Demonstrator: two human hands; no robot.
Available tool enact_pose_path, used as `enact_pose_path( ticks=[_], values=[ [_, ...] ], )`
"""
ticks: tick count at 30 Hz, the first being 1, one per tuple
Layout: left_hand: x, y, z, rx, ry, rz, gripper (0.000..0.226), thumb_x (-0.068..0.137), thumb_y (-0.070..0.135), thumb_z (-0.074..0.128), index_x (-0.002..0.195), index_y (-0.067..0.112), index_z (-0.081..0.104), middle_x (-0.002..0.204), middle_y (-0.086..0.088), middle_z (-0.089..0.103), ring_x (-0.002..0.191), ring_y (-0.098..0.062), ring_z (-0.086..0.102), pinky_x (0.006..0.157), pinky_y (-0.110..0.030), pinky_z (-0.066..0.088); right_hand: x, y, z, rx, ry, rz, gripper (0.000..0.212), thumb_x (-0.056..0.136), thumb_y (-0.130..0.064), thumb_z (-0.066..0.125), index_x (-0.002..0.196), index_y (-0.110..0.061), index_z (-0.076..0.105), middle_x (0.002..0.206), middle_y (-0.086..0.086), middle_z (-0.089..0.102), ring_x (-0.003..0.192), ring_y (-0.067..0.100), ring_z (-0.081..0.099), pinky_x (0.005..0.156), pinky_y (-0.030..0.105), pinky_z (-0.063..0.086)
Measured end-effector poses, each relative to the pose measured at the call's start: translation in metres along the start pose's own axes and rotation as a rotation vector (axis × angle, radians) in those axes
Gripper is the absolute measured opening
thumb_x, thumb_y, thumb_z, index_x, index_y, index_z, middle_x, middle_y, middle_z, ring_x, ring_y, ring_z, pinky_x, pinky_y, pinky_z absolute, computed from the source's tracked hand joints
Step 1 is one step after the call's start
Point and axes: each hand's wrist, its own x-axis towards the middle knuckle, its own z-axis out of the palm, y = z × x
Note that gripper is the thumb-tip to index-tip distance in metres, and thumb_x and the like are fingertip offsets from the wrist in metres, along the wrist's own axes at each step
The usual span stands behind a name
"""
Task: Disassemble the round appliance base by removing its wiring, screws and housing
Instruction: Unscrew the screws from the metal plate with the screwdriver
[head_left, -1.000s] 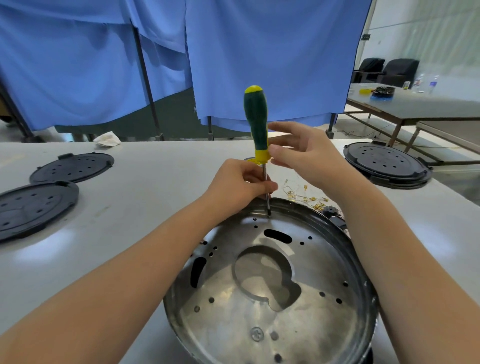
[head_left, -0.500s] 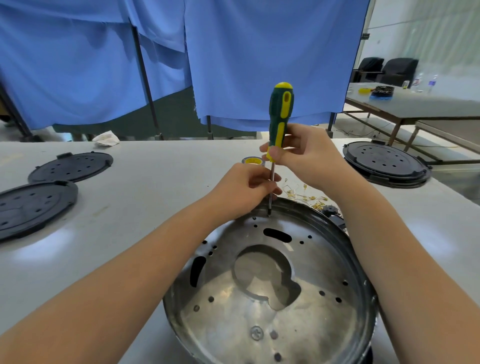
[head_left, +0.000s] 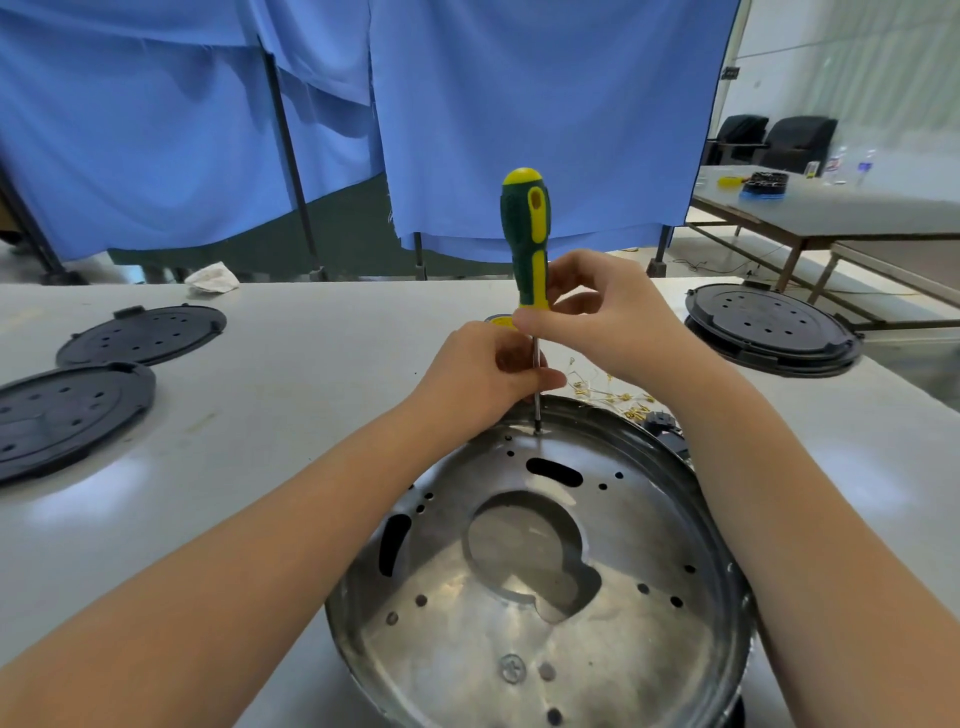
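Observation:
A round shiny metal appliance base (head_left: 649, 639) lies on the grey table in front of me, with a large keyhole-shaped cutout in its middle and a screw (head_left: 512, 669) near its front edge. A green and yellow screwdriver (head_left: 525, 234) stands upright, its tip set in a screw hole at the base's far rim. My right hand (head_left: 608, 317) pinches the lower end of the handle. My left hand (head_left: 493, 371) curls round the thin metal shaft just above the rim.
Two black perforated round covers (head_left: 140, 335) (head_left: 62, 410) lie at the left. Another black round cover (head_left: 769, 325) sits at the far right. Small brass parts (head_left: 618, 397) are scattered behind the base. Blue curtains hang behind the table.
The screwdriver has been turned about its axis and swayed right, then back upright. My right hand has shifted its pinch on the handle. My left hand has stayed on the shaft.

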Motion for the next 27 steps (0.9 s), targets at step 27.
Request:
enact_pose_path(
  ticks=[27],
  values=[
    [-0.0011, -0.0036, 0.0012, 0.017, -0.025, 0.047, 0.014, 0.083, 0.024, 0.073, 0.088, 0.010, 0.071, 0.080, -0.003, 0.071, 0.078, -0.017, 0.066, 0.079, -0.031, 0.053, -0.0019, -0.0040, -0.0015, 0.011, 0.016, -0.028, 0.011, 0.084, -0.022, 0.072, 0.089, -0.026, 0.064, 0.086, -0.010, 0.067, 0.073, 0.003, 0.068, 0.068, 0.016, 0.054]
  ],
)
